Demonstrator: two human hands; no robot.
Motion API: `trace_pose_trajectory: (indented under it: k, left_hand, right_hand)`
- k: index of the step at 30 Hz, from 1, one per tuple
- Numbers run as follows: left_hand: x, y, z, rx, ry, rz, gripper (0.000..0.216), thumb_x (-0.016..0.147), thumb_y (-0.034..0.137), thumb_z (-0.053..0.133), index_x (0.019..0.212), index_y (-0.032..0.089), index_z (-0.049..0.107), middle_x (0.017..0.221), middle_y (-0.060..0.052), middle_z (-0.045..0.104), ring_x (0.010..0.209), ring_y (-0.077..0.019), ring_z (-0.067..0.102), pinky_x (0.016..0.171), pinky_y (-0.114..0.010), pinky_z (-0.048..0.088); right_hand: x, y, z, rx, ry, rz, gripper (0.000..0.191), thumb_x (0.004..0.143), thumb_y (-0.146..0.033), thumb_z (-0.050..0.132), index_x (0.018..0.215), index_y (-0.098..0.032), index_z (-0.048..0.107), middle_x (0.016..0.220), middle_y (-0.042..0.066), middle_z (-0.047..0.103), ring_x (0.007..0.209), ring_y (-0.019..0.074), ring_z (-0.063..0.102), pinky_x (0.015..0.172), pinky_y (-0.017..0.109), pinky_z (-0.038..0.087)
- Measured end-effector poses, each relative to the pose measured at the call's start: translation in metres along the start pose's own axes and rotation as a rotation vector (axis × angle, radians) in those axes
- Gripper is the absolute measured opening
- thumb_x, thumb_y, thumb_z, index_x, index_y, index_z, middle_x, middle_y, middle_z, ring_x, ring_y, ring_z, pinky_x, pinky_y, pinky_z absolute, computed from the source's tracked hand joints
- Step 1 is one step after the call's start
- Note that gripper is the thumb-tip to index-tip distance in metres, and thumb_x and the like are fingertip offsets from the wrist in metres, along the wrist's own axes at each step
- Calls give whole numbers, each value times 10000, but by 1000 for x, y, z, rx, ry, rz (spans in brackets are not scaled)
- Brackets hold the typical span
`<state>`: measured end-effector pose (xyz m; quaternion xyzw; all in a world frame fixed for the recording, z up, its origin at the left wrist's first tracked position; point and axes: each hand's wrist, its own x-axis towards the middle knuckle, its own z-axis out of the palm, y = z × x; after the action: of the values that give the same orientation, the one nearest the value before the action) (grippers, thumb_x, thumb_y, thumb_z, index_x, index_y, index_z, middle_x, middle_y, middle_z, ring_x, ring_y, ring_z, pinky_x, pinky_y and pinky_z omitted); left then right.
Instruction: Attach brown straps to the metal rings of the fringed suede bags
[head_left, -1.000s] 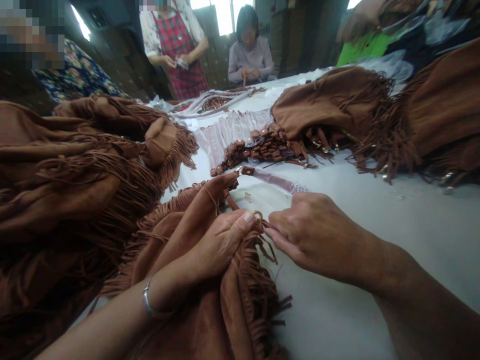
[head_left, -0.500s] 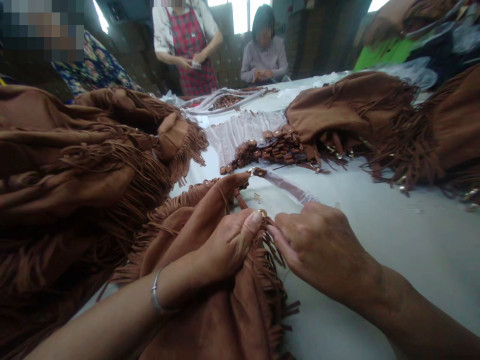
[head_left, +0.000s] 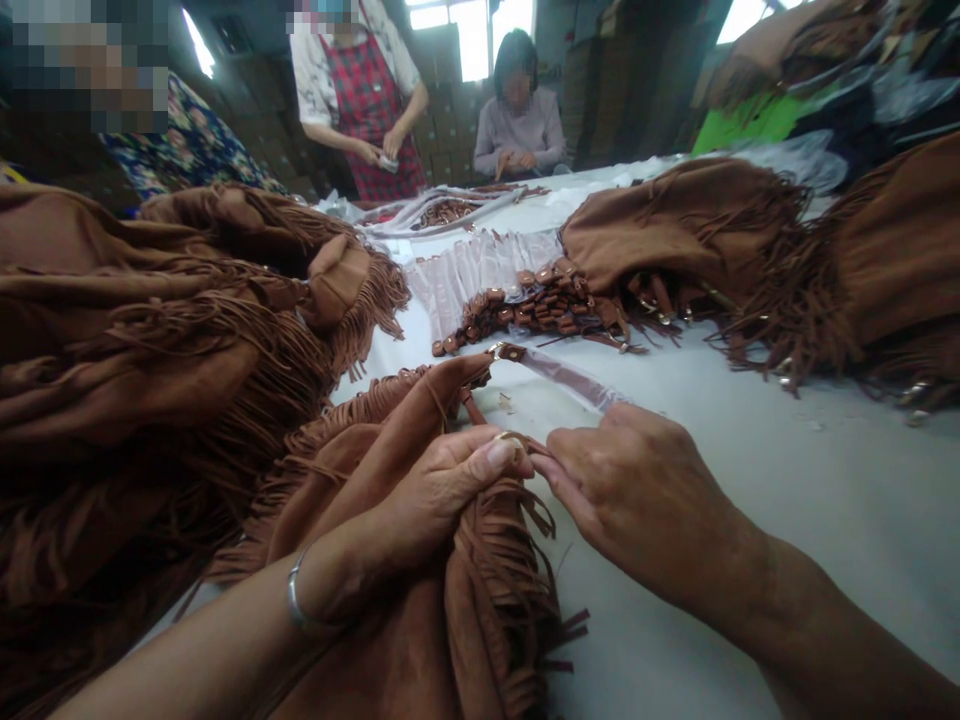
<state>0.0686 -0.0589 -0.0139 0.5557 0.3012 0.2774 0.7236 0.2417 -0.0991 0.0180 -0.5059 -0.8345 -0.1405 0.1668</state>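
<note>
A brown fringed suede bag lies in front of me, its fringe hanging along the right side. My left hand is closed at the bag's edge, thumb and forefinger pinching a gold-coloured metal ring. My right hand is closed just to the right, gripping the brown end of a strap that meets the ring. Most of that end is hidden in the fingers. A plastic-wrapped strap runs from behind my right hand to a metal ring at the bag's far corner.
Brown fringed bags are heaped on the left, and more bags lie at the right. Several plastic-wrapped straps with brown ends lie in a row on the white table. Across it are a person in a checked apron and another person.
My left hand has shifted slightly left and turned, with the ring tilted between thumb and finger. A short brown piece now shows stretched between my hands. The view has shifted slightly.
</note>
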Motion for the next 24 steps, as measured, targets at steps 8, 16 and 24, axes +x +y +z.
trace_pose_trajectory:
  k: [8, 16, 24]
  left_hand:
    - [-1, -3, -1, -375, -38, -147, 190, 825, 313, 596, 865, 131, 633, 851, -67, 635, 760, -153, 588, 728, -250, 466]
    - [-4, -9, -5, -297, -12, -46, 181, 822, 304, 623, 885, 134, 627, 833, -33, 628, 738, -106, 573, 680, -183, 443]
    - [-7, -8, -6, -58, -10, -25, 191, 854, 323, 572, 842, 133, 584, 829, -24, 570, 738, -102, 501, 696, -194, 408]
  right_hand:
    - [-2, -2, 1, 63, 28, -55, 227, 809, -147, 534, 587, -194, 522, 520, 0, 533, 487, 175, 402, 601, 326, 240]
    - [-3, -2, 0, 76, 4, -43, 227, 799, -189, 573, 577, -195, 527, 513, -3, 536, 480, 172, 381, 589, 326, 235]
    - [-5, -5, -4, 58, -22, -131, 233, 795, -142, 569, 569, -190, 541, 519, -5, 539, 453, 179, 388, 559, 342, 223]
